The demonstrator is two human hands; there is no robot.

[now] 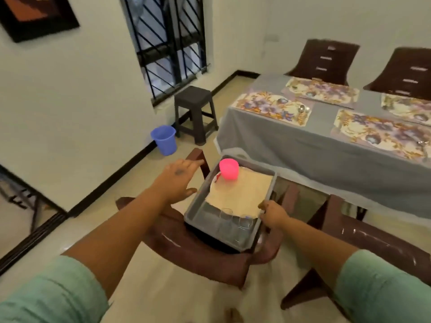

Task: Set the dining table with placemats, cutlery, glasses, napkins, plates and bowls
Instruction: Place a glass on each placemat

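A pale-walled dining room with a barred window holds a long table under a grey tablecloth (pixel 291 145), and on it lie four floral placemats in purple and cream (pixel 272 107), the nearest with what looks like a metal spoon at its right end. So the mats and some cutlery seem done, and the step in hand is, by my reading, fetching the rest from the shallow grey rectangular plastic tray (pixel 193 215) that sits on the seat of a dark brown chair (pixel 186 250) just before the table. Inside the tray, clear drinking glasses (pixel 229 219) stand along the near end, a cream cloth or stack of napkins (pixel 245 194) fills the middle, a white plate edge shows beneath it, and a bright pink plastic cup (pixel 229 169) stands on top at the far end. The right hand (pixel 273 214) curls over the tray's right rim, gripping it; the left hand (pixel 178 177) hovers with straight fingers beside the left rim, holding nothing. Next, the left hand would need to take the opposite rim so the tray lifts level, since the glasses could tip. A dark stool (pixel 194 113) and a blue plastic bucket (pixel 164 139) stand by the wall.
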